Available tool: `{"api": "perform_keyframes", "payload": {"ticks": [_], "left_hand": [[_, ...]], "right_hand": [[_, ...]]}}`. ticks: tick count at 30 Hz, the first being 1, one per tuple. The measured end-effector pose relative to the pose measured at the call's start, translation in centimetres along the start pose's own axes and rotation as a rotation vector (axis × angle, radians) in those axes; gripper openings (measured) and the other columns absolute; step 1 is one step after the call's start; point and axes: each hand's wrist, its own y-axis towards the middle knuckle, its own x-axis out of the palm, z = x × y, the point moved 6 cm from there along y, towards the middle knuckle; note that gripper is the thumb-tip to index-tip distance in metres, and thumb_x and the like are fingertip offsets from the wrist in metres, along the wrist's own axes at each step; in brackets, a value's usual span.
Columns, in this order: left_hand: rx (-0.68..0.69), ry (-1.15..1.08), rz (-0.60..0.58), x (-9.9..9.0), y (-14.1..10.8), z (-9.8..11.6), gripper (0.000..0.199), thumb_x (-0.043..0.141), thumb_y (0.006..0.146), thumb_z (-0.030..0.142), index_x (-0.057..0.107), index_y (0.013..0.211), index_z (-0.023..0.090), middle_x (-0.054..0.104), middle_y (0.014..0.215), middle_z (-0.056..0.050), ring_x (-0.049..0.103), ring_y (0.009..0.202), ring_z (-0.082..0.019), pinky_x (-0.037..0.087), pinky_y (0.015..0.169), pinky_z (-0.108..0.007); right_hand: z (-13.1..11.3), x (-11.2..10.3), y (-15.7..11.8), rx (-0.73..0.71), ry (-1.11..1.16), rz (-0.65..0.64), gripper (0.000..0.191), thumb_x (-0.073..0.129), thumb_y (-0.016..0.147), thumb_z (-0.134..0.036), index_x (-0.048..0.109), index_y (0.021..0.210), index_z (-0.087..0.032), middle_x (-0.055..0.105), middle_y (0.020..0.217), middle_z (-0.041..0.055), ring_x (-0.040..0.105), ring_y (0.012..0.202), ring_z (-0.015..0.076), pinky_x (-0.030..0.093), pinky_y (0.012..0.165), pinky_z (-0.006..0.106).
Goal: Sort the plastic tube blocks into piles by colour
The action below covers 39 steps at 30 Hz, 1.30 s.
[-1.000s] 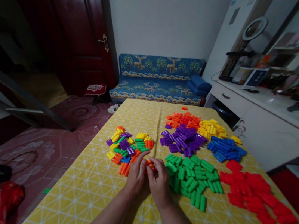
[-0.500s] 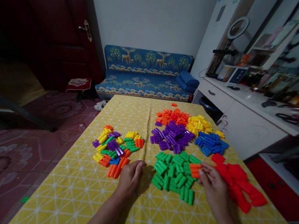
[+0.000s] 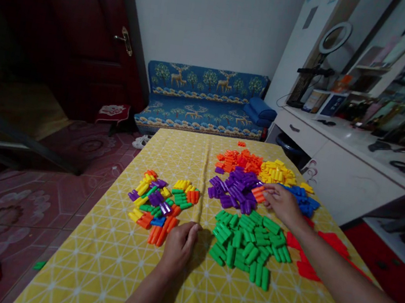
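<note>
My right hand (image 3: 280, 205) pinches an orange plastic block (image 3: 258, 193) of joined tubes between thumb and fingers. It is above the right edge of a pile of purple blocks (image 3: 237, 188). Below that forearm and hand lies a pile of green blocks (image 3: 250, 241). My left hand (image 3: 180, 245) rests on the table with its fingers curled in, and nothing shows in it. Just left of it is a mixed pile of yellow, purple, green, orange and blue blocks (image 3: 156, 200).
Orange blocks (image 3: 239, 161), yellow blocks (image 3: 278, 172) and blue blocks (image 3: 306, 201) form piles farther back. My right forearm partly covers the red blocks (image 3: 332, 243). A yellow patterned cloth (image 3: 93, 257) covers the table. Beyond stand a blue sofa (image 3: 202, 105) and a white dresser (image 3: 347, 159).
My right hand has moved away from me with the orange block, from over the green pile to the purple one. My left hand stays in place. The view has shifted slightly.
</note>
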Motion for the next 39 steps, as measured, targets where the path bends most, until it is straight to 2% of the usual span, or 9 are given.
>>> {"api": "perform_keyframes", "payload": {"ticks": [6,11,15,20,24,29,32,35,39], "left_hand": [[-0.007,0.008,0.015,0.1,0.2,-0.3,0.044,0.038,0.097,0.044,0.068,0.083,0.016,0.06,0.065,-0.003,0.056,0.063,-0.018,0.039,0.061,-0.027],[0.0,0.009,0.002,0.0,0.2,0.1,0.044,0.037,0.097,0.042,0.067,0.079,0.017,0.061,0.066,-0.004,0.056,0.064,-0.017,0.038,0.061,-0.027],[-0.016,0.035,-0.012,0.2,0.3,0.4,0.04,0.038,0.096,0.037,0.063,0.073,0.016,0.059,0.064,-0.003,0.054,0.063,-0.016,0.036,0.06,-0.026],[-0.047,0.027,0.009,0.2,0.4,0.3,0.033,0.043,0.093,0.031,0.065,0.072,0.016,0.063,0.066,-0.004,0.056,0.063,-0.016,0.036,0.058,-0.025],[0.033,-0.034,0.013,-0.1,0.1,0.7,0.031,0.043,0.092,0.025,0.071,0.084,0.016,0.071,0.076,-0.006,0.062,0.067,-0.017,0.04,0.061,-0.026],[0.159,0.099,0.164,-1.5,-0.9,1.7,0.022,0.049,0.091,0.025,0.07,0.093,0.019,0.07,0.08,-0.007,0.063,0.072,-0.017,0.045,0.066,-0.028],[0.219,0.25,0.399,-4.0,-1.2,2.0,0.022,0.049,0.091,0.022,0.068,0.102,0.02,0.069,0.097,-0.009,0.063,0.091,-0.021,0.048,0.082,-0.034],[0.144,0.461,0.618,-7.2,-0.8,1.2,0.028,0.054,0.088,0.024,0.063,0.114,0.021,0.063,0.12,-0.013,0.055,0.113,-0.027,0.041,0.099,-0.045],[-0.053,0.656,0.551,-9.6,0.9,-1.3,0.072,0.07,0.076,0.038,0.045,0.141,0.022,0.048,0.142,-0.016,0.042,0.131,-0.036,0.032,0.107,-0.054]], "right_hand": [[-2.2,5.2,8.3,0.003,-0.057,-0.011,0.01,0.065,0.07,-0.015,0.066,0.08,-0.014,0.06,0.051,-0.0011,0.055,0.04,0.0129,0.046,0.044,0.025],[-4.0,6.2,10.6,-0.046,-0.072,0.169,0.031,0.064,0.07,-0.013,0.064,0.101,-0.011,0.07,0.087,0.0098,0.066,0.068,0.0172,0.055,0.069,0.033],[-4.5,9.4,5.1,-0.109,-0.048,0.111,0.035,0.066,0.072,-0.019,0.062,0.106,-0.013,0.067,0.111,0.0147,0.069,0.083,0.0207,0.055,0.083,0.04],[-4.2,16.3,-7.5,-0.176,0.165,-0.105,0.035,0.058,0.084,-0.031,0.056,0.117,-0.019,0.066,0.116,0.0113,0.069,0.092,0.0206,0.058,0.074,0.034],[-3.9,18.7,-13.9,-0.207,0.178,-0.047,0.031,0.05,0.092,-0.031,0.056,0.121,-0.02,0.065,0.112,0.0118,0.065,0.103,0.0229,0.056,0.085,0.041],[-4.9,18.7,-15.5,-0.377,0.126,-0.004,0.027,0.045,0.097,-0.03,0.056,0.12,-0.02,0.062,0.117,0.0129,0.06,0.11,0.0235,0.053,0.09,0.043],[-5.4,18.8,-15.6,-0.439,0.097,-0.039,0.026,0.046,0.097,-0.028,0.057,0.12,-0.021,0.062,0.115,0.0117,0.062,0.104,0.022,0.056,0.084,0.039],[-5.5,19.2,-15.7,-0.448,0.107,-0.073,0.027,0.046,0.097,-0.027,0.055,0.122,-0.021,0.062,0.112,0.0112,0.064,0.089,0.0185,0.057,0.069,0.032],[-5.5,19.2,-15.8,-0.446,0.105,-0.062,0.025,0.047,0.097,-0.028,0.056,0.119,-0.02,0.063,0.101,0.0091,0.063,0.082,0.0171,0.056,0.064,0.029]]}}
